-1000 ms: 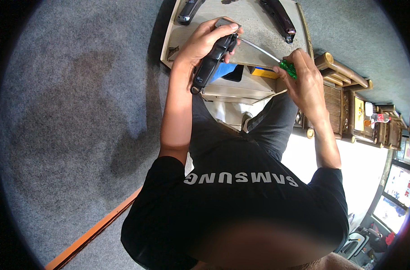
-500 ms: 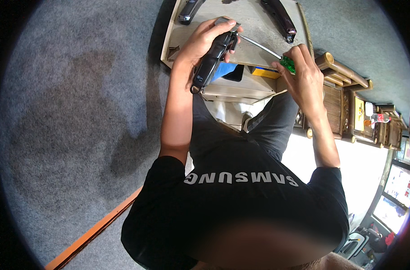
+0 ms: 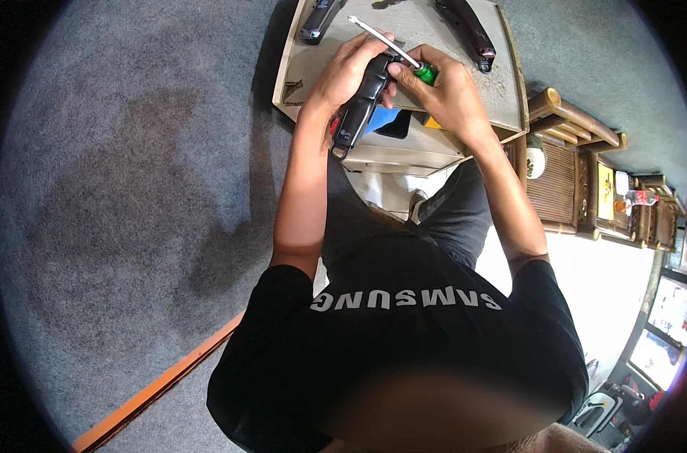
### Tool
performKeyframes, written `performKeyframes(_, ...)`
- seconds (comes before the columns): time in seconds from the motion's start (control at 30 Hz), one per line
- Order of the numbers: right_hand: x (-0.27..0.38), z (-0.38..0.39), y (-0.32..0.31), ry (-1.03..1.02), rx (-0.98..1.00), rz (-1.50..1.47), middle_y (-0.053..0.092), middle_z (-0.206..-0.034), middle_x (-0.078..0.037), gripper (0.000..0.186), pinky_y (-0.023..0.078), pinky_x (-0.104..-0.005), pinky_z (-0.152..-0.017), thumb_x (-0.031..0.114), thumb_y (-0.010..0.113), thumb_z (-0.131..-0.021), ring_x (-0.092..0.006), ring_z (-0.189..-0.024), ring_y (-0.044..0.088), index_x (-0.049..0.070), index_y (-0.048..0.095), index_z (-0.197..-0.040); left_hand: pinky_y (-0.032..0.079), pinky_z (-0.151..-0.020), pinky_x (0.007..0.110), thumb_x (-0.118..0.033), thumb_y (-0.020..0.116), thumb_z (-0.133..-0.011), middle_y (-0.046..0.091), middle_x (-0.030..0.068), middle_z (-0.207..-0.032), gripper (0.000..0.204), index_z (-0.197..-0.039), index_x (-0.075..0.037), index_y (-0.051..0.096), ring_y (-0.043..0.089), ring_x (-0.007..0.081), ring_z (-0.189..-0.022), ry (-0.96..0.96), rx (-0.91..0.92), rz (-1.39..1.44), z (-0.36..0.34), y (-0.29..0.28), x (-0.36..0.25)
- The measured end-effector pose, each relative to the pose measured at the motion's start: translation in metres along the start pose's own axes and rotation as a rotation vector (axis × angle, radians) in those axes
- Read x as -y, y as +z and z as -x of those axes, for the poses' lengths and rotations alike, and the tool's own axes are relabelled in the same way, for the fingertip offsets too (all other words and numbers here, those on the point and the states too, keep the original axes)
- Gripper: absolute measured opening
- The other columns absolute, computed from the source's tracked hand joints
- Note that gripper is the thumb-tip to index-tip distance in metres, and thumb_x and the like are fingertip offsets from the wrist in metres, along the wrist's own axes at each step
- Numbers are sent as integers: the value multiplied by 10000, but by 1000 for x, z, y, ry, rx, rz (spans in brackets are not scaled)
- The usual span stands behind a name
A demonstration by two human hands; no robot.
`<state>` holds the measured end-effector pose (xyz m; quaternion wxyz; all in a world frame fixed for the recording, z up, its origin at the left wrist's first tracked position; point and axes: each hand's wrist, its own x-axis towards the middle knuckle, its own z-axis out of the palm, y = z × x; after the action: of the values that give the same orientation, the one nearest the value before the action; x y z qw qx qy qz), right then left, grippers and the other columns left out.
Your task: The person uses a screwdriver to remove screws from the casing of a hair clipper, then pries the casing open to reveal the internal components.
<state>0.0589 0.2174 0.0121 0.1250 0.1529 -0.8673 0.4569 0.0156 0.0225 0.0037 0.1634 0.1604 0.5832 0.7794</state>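
Observation:
Above the near edge of a small table, my left hand (image 3: 345,75) is wrapped round a black hair clipper (image 3: 358,109). The clipper slants, its blade end away from me and its hanging loop toward me. My right hand (image 3: 453,90) is closed on the green handle of a screwdriver (image 3: 385,39), whose metal shaft points to the far left over the clipper's head. Right thumb and fingertips are at the clipper's upper side. Whether they pinch a small part there is hidden.
The table (image 3: 502,98) bears another clipper (image 3: 321,21) at far left and a dark one (image 3: 468,34) at far right. Dark bits lie on its top. Below, an open shelf holds a blue item (image 3: 380,121) and a black flat object (image 3: 396,125). Bamboo chairs (image 3: 555,166) stand to the right.
My right hand has moved left to the clipper. The screwdriver tip has left the clipper's head and now points past it to the far left. The left hand keeps its hold.

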Motion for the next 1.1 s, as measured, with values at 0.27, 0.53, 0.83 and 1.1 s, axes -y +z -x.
performKeyframes(0.27,-17,-10,-8,-85,223,-85,612,-715,-195,391,510,-426,-673,363,759,-975,-255,-645,588,-13,740,-1081,553,-490,306,-308,591,-1045,663,82,-795,287,-1111,-31,627,659,160,-588,-117,-7,-70,6,7,-11)
performKeyframes(0.53,-22,-11,-5,-101,169,-82,515,-658,-73,334,424,-352,-601,313,764,-970,-145,-643,452,-15,726,-1017,540,-478,296,-301,596,-1032,668,71,-799,260,-1085,-50,636,645,148,-580,-199,-4,-30,4,7,-20)
performKeyframes(0.83,-17,-12,-11,-150,142,-11,535,-657,-146,321,477,-395,-626,292,787,-927,-212,-608,494,-14,736,-1010,517,-445,275,-342,589,-1046,697,69,-830,240,-1144,-128,636,658,143,-564,-225,60,37,-4,-2,-11)
performKeyframes(1.1,-25,-7,0,-279,-65,-37,658,-725,-106,285,497,-353,-643,246,824,-920,-168,-652,584,20,755,-1079,521,-445,293,-389,594,-1046,710,84,-833,286,-1168,-130,597,646,156,-551,-284,23,153,-5,-9,-5)
